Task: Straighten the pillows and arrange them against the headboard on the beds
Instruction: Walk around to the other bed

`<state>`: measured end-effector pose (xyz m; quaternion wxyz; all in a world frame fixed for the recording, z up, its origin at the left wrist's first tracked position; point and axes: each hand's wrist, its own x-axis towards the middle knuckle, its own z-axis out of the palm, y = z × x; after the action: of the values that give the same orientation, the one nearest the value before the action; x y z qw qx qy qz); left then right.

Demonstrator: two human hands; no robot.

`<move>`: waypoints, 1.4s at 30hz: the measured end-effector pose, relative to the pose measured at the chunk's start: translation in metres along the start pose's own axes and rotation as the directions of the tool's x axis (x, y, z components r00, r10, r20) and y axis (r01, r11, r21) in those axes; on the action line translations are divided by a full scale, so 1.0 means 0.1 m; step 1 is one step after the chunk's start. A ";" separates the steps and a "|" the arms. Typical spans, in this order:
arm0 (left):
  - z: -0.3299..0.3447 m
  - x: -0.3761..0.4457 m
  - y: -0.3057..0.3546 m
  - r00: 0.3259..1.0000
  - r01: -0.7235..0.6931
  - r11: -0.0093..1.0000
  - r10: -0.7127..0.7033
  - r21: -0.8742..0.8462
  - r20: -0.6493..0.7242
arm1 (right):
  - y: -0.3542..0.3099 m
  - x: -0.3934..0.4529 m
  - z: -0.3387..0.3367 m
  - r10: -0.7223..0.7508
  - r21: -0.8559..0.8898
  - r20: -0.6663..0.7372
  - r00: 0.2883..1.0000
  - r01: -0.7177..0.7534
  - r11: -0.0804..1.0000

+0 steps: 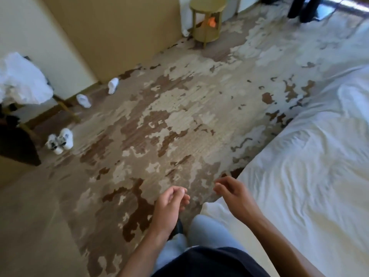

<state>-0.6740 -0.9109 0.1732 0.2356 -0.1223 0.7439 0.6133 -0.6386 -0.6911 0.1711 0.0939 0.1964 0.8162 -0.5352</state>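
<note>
Nearest the camera, both of the person's forearms reach out over pale trouser legs and a dark shirt hem. The left hand [170, 204] hangs over the carpet [179, 108] with its fingers [184, 196] loosely curled toward the palm, holding nothing. The right hand [232, 191] hovers just beside the near corner of the bed [311, 176], its fingers [218, 186] likewise loosely bent and pinching nothing. The bed runs along the right side, covered in a rumpled white sheet; a rounded white fold [353, 98] rises farther up the bed, and whether it is a pillow I cannot tell. No headboard shows. Left of the carpet, a pair of white sneakers [60, 141] sits near a dark piece of furniture, and beyond them two white slippers [83, 100] lie apart along the wall. White cloth [22, 78] is heaped on a stand at the left edge. Farthest off, a small round stool [207, 19] stands by the wall with something orange [212, 22] on its lower shelf.
</note>
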 end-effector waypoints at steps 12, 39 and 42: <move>1.74 2.66 2.02 0.824 -0.214 0.959 0.075 0.187 0.561 | 0.19 1.59 -0.98 0.393 0.305 -0.503 0.770 -0.267 0.914; 6.24 8.23 6.03 0.537 -0.379 0.853 -0.113 0.359 0.836 | -0.54 7.61 -5.50 0.590 0.553 -0.682 0.432 -0.223 0.803; 7.14 8.45 6.45 0.426 -0.435 0.838 -0.132 0.330 0.895 | -0.38 7.90 -5.97 0.666 0.625 -0.683 0.300 -0.234 0.745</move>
<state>-1.5602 0.0124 0.2042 0.5558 0.3592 0.6475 0.3779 -1.3354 0.0126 0.1605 -0.2347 0.6847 0.5150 -0.4591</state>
